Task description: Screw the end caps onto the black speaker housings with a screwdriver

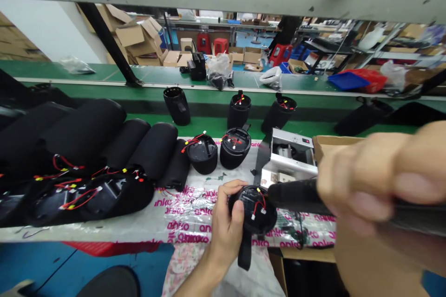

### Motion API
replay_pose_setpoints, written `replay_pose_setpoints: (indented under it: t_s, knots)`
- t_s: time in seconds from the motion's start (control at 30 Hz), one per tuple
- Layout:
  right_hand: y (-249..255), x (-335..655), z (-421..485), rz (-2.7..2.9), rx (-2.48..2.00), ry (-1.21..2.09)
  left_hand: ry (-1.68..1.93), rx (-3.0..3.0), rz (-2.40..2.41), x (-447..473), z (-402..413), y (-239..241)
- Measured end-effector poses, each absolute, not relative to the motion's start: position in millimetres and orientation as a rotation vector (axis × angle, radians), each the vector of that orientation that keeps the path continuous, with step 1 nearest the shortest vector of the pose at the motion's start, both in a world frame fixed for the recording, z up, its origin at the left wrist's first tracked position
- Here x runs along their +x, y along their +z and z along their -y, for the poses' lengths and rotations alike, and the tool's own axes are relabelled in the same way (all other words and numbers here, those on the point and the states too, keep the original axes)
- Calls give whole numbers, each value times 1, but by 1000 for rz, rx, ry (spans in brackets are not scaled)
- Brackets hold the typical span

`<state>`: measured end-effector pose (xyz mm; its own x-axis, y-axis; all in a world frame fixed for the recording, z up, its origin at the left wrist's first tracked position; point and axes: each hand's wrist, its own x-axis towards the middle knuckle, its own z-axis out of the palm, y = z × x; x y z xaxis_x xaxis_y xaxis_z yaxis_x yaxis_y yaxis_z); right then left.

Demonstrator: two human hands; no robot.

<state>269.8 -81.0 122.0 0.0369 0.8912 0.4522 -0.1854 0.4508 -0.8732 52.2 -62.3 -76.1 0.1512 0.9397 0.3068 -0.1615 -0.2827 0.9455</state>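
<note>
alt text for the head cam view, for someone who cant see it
The left hand holds a round black unit with red wires while the blurred right hand holds a black tool at its rim. Long black cylinders lie at left; a green belt runs behind.

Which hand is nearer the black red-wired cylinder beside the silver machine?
Left. The left hand sits in front of the black red-wired cylinder; right hand is farther right, gripping a black tool.
</note>
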Motion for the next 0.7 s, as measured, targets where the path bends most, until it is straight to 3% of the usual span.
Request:
replay_pose_setpoints:
  t_s: [0.3,0.7]
  knots:
    - [124,229,44,1359,-627,1126,1240,1515,-899,47,60,-65]
    - [132,235,41,1608,-508,1125,1228,1547,-928,47,60,-62]
